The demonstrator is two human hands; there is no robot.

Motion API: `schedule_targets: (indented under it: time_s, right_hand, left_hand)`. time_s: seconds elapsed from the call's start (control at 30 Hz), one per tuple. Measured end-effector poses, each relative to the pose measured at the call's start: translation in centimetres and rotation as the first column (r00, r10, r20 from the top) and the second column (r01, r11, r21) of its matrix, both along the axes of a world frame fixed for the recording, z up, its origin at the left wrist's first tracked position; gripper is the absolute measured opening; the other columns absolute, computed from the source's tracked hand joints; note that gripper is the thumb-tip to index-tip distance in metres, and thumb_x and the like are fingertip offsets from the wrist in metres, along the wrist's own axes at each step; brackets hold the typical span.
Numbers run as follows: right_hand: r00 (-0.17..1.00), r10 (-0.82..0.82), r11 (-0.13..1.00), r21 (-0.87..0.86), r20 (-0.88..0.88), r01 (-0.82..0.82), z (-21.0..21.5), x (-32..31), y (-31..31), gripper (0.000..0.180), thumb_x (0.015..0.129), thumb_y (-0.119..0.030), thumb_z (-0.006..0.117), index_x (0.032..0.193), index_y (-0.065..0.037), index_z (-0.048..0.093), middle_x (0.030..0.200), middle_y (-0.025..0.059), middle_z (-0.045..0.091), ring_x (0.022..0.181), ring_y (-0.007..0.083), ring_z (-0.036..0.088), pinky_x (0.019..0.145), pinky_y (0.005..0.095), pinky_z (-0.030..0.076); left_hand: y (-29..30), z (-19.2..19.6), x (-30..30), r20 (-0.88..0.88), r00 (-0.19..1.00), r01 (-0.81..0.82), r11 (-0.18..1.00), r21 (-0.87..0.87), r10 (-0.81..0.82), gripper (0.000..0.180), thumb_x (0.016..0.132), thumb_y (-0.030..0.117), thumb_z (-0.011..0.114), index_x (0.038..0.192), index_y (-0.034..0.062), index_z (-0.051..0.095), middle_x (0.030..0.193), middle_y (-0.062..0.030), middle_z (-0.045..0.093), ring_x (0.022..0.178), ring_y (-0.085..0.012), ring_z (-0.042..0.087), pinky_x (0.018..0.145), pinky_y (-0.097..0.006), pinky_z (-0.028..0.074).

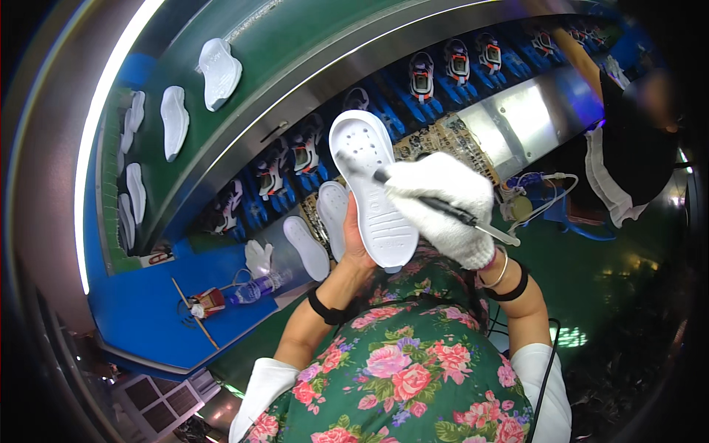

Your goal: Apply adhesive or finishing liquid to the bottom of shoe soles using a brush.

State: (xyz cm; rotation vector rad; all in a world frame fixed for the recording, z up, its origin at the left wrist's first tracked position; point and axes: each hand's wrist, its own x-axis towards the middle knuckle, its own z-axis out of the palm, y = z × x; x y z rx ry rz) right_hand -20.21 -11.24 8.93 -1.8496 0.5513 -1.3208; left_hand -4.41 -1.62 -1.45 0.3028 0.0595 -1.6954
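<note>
A bare left hand is closed along the near left side of a white shoe sole, held up with its hollow inner face to the viewer; most of the fingers are hidden behind it, so how they spread cannot be told. From that grip the toe end reaches away above and the heel sits just below to the right. The inner face has a raised rim, dark dimples at the toe and ridges at the heel. To the right of the grip, a right hand in a white knitted glove is curled pen-fashion around a slim dark brush, its blurred tip over the sole; whether it touches cannot be told. The sole looks light, springy and fairly stiff, likely to flex rather than break, and could turn slick if its surface is wet. The outer side and underside near the middle seem the best hold, supporting its length and leaving the inner face free. Just left of the bare hand are two more white soles; farther left, a plastic bottle lies on a blue table.
</note>
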Motion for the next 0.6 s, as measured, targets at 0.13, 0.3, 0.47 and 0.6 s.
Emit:
schedule_targets:
  time_s: [0.13,0.3,0.47,0.6]
  right_hand:
    - [0.992,-0.064,0.962,-0.271,-0.110,0.032,-0.2,-0.1,0.2,0.026,0.076,-0.001,0.075,0.102,-0.004,0.075,0.102,0.0145,0.074,0.084,0.0269,0.071,0.080,0.0360,0.055]
    - [0.994,0.106,0.994,-0.038,0.013,-0.106,-0.8,-0.2,-0.1,0.020,0.076,-0.002,0.077,0.096,-0.004,0.076,0.098,0.0139,0.074,0.081,0.0249,0.071,0.076,0.0347,0.056]
    - [0.999,-0.031,0.992,-0.124,-0.040,0.026,-2.2,-0.3,-0.7,0.021,0.080,-0.006,0.076,0.100,-0.004,0.075,0.100,0.0102,0.075,0.089,0.0247,0.071,0.083,0.0343,0.055]
    - [0.996,0.077,0.995,-0.055,-0.041,-0.079,-2.3,0.0,0.5,0.021,0.081,-0.005,0.076,0.101,-0.004,0.075,0.098,0.0089,0.075,0.093,0.0249,0.071,0.092,0.0368,0.052]
  left_hand:
    - [-1.0,0.5,0.3,0.029,1.000,0.005,0.999,-0.052,-0.003,0.080,0.096,0.064,0.047,0.153,0.0096,0.032,0.148,-0.0157,0.047,0.134,-0.0344,0.049,0.112,-0.050,0.041]
    - [-3.2,1.5,0.0,0.120,0.992,-0.016,0.985,-0.171,0.037,0.090,0.093,0.071,0.044,0.154,0.0071,0.027,0.148,-0.0204,0.046,0.133,-0.0342,0.050,0.112,-0.050,0.041]
    - [-4.9,2.9,0.2,0.185,0.976,-0.100,0.993,-0.068,0.111,0.093,0.091,0.076,0.041,0.151,0.0063,0.033,0.144,-0.0189,0.049,0.130,-0.0356,0.052,0.108,-0.052,0.045]
    - [-5.7,2.1,0.5,0.037,0.998,-0.035,0.981,-0.193,0.043,0.098,0.086,0.074,0.056,0.149,0.0014,0.034,0.141,-0.0187,0.051,0.125,-0.0382,0.053,0.105,-0.056,0.046]
